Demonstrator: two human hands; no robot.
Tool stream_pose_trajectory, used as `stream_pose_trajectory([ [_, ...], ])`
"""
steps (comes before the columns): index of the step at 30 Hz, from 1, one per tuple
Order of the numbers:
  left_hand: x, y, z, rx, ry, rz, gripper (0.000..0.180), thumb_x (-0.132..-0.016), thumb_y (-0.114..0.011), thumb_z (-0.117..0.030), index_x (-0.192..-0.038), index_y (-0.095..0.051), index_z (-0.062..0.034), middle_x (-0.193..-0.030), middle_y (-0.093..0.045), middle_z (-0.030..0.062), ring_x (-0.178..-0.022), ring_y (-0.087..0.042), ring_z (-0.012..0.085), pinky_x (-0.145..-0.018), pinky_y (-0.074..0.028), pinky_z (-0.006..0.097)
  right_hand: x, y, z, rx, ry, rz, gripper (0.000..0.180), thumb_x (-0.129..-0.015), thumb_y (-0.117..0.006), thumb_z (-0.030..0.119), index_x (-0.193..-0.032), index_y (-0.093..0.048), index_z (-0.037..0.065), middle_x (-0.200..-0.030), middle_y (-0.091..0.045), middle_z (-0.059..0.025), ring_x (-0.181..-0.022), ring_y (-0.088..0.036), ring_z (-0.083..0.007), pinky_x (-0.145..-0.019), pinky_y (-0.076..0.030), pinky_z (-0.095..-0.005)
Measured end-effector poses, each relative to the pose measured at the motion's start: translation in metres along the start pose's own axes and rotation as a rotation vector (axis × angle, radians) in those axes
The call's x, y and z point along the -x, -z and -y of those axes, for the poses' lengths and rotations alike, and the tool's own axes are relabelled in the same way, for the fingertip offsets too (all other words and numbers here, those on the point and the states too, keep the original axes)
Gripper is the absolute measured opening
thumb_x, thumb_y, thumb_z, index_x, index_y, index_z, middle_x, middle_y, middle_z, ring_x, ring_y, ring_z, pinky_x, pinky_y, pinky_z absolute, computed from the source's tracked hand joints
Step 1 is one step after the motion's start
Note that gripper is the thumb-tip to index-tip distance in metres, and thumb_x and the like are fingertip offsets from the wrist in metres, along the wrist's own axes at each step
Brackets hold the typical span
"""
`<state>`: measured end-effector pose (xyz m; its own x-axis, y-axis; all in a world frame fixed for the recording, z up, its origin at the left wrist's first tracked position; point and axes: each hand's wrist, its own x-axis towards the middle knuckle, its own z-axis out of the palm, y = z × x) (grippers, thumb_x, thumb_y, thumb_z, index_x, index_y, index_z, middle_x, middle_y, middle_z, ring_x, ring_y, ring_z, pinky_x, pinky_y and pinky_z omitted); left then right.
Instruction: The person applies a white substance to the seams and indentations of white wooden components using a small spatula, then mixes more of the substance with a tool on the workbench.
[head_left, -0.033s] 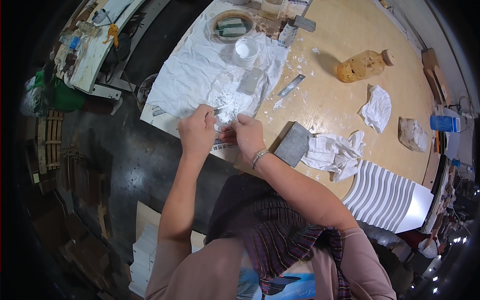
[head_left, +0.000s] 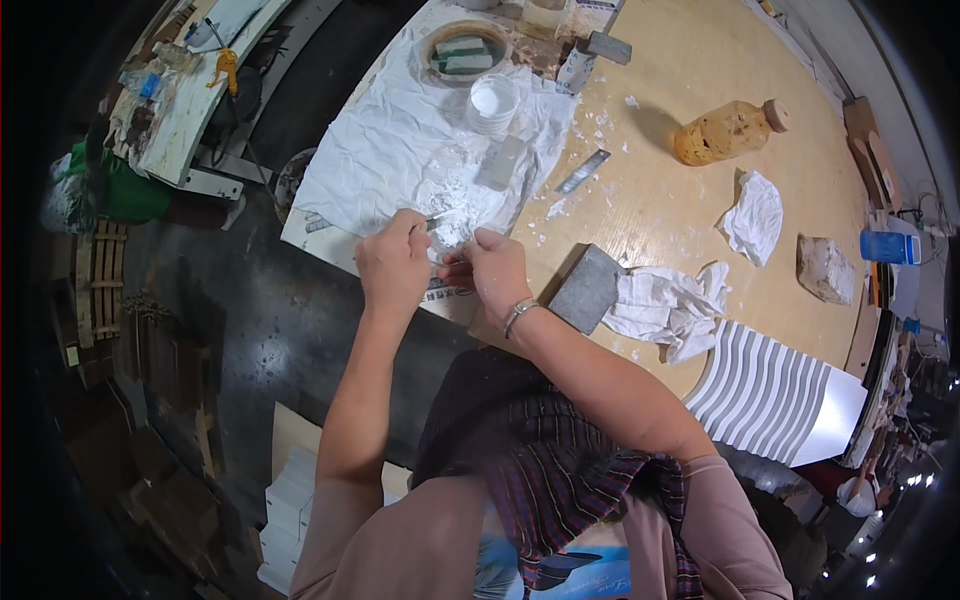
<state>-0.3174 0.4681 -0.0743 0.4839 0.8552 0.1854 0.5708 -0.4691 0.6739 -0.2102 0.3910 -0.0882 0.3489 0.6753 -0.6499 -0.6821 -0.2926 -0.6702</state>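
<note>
My left hand (head_left: 393,262) is closed in a fist at the near edge of the table, with a thin grey blade (head_left: 433,224) poking out by its fingertips. Close beside it, my right hand (head_left: 494,272) is pinched; whatever lies between its fingers is too small to name. Just beyond both hands, white powdery paste (head_left: 455,208) is heaped on a white cloth (head_left: 350,150). Past the paste stand a translucent flat plate (head_left: 503,162) and a white plastic tub (head_left: 492,105).
A round bowl (head_left: 428,50) with green-and-white blocks stands at the back. Rightward are a metal strip (head_left: 582,171), grey block (head_left: 586,288), crumpled rags (head_left: 655,308), amber bottle (head_left: 715,135) and wavy striped panel (head_left: 765,390). A person in green (head_left: 130,190) is at far left.
</note>
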Motion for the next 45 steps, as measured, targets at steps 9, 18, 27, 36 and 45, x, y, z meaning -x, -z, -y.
stream_pose_trajectory([
  [9,0.002,-0.001,0.001,-0.015,-0.103,0.000,0.010,-0.081,-0.055,0.001,-0.087,-0.062,-0.0039,-0.064,-0.065,0.0130,-0.059,-0.066,0.0255,-0.054,-0.049,0.034,-0.004,0.002,-0.003,0.016,0.005,-0.001,0.019,-0.090,-0.036,-0.004,-0.075,-0.046,-0.001,-0.075,-0.062,-0.0156,-0.059,-0.065,-0.0208,-0.050,-0.055,-0.0296],
  [18,0.001,0.000,-0.001,0.003,-0.057,0.030,0.010,-0.082,-0.054,0.000,-0.088,-0.062,-0.0025,-0.066,-0.065,0.0129,-0.059,-0.066,0.0217,-0.054,-0.049,0.031,-0.006,0.006,-0.005,0.052,0.003,0.018,0.017,-0.091,-0.039,-0.002,-0.077,-0.047,0.001,-0.078,-0.063,-0.0157,-0.064,-0.066,-0.0220,-0.055,-0.056,-0.0300],
  [27,0.001,-0.002,0.003,0.179,0.080,-0.038,0.009,-0.081,-0.055,-0.001,-0.084,-0.062,-0.0041,-0.064,-0.065,0.0118,-0.059,-0.065,0.0260,-0.055,-0.048,0.035,-0.004,0.004,-0.004,0.036,0.010,0.022,0.018,-0.093,-0.038,0.000,-0.077,-0.048,0.000,-0.079,-0.063,-0.0166,-0.064,-0.066,-0.0225,-0.055,-0.057,-0.0302],
  [36,0.001,-0.001,0.004,0.254,0.132,-0.016,0.009,-0.082,-0.055,0.001,-0.086,-0.063,-0.0012,-0.064,-0.065,0.0116,-0.058,-0.065,0.0203,-0.055,-0.049,0.031,-0.002,0.001,-0.004,0.000,0.026,-0.007,0.019,-0.090,-0.037,-0.004,-0.075,-0.048,-0.002,-0.075,-0.062,-0.0156,-0.059,-0.065,-0.0206,-0.049,-0.055,-0.0302],
  [45,0.004,-0.008,0.015,0.510,0.334,0.065,0.008,-0.085,-0.057,0.000,-0.089,-0.064,0.0016,-0.068,-0.065,0.0080,-0.055,-0.060,0.0114,-0.052,-0.046,0.025,-0.002,0.002,-0.004,-0.027,0.026,0.005,0.019,-0.090,-0.038,-0.004,-0.073,-0.046,-0.001,-0.074,-0.061,-0.0154,-0.059,-0.065,-0.0212,-0.049,-0.055,-0.0299],
])
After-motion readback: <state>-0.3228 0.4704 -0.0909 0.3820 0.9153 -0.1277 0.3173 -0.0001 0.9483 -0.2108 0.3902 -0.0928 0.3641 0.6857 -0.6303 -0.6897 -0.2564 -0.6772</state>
